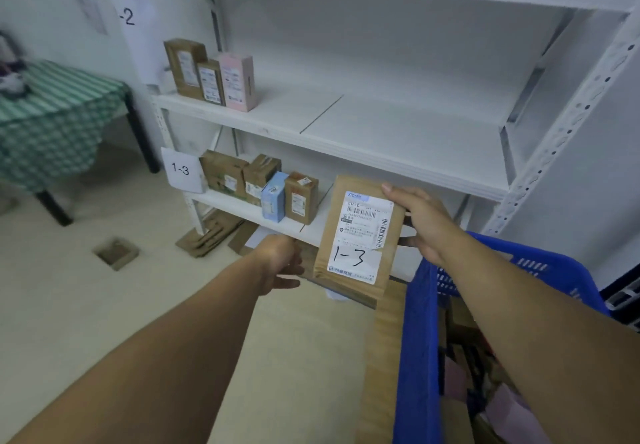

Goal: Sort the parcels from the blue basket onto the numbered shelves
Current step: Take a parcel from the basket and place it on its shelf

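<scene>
Pinching the brown parcel [360,232] by its right edge with the right grip [419,225], fingers curling over the upper corner, holding it upright and label-forward in the air, likely for checking the handwritten 1-3 against the shelf tags. Hovering the left grip [280,263] spread and loose just beside the parcel's lower left corner, holding nothing, perhaps readying to steady it; not managing to tell whether touching. Facing white steel shelving [568,132] against a white wall, with pale floor [138,305] running off leftward. Passing over, far left, a table [59,114] under green checked cloth, well apart from the work. Noting the blue basket [419,339] at the right, just beside the parcel, more parcels lying dimly inside; judging the sorting far from finished. Finding four boxes [263,190] standing upright on the lowest shelf [225,201], labels outward, packed from the left, leaving bare board to their right for this one. Spotting three more boxes [214,76] likewise on the shelf above [398,132]. Noticing flattened cardboard [207,235] on the floor under the shelving. Matching the 1-3 tag [181,170] at the lowest shelf's left post; reading a tag ending in 2 [128,15] higher up. Catching a small drain [116,253] in the floor.
</scene>
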